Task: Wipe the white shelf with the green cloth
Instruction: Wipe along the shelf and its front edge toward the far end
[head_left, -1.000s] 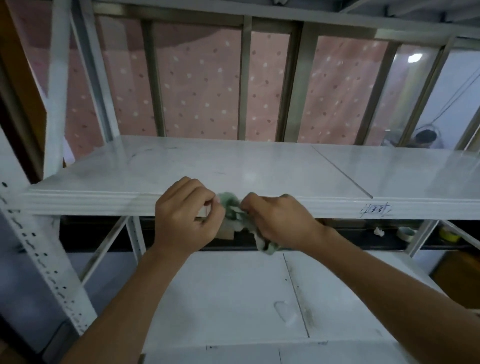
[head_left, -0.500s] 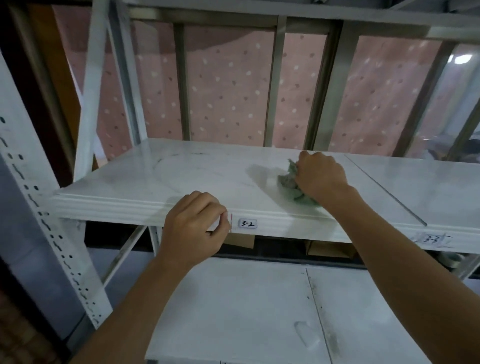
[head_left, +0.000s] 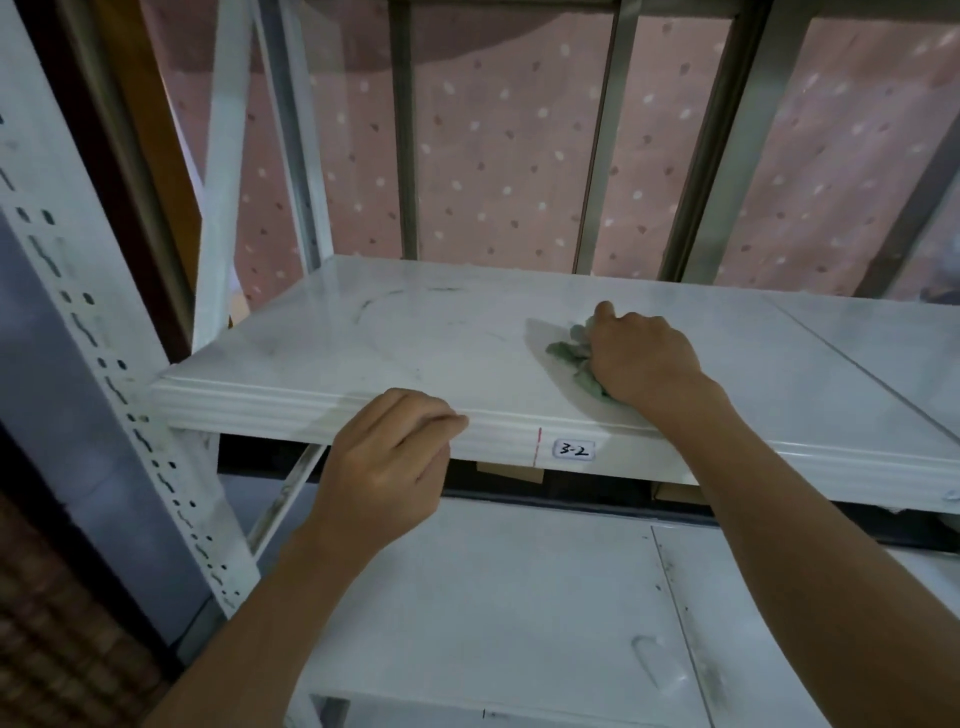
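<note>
Pressing a crumpled green cloth (head_left: 574, 358) onto the glossy white shelf board (head_left: 415, 353).

Right hand (head_left: 641, 358) is closed over the cloth, bunched on the board's middle, left of a seam. Left hand (head_left: 387, 467) curls loosely, holding nothing, its fingers touching the ridged front edge near a handwritten "3-2" label (head_left: 573, 449).

Shelf top (head_left: 415, 338) bare leftward; upright posts (head_left: 402, 130) block rear.

- A small white label (head_left: 573, 450) read "3-2", handwritten, stuck on the front edge of the white shelf (head_left: 322, 410).
- No other text was legible.
</note>
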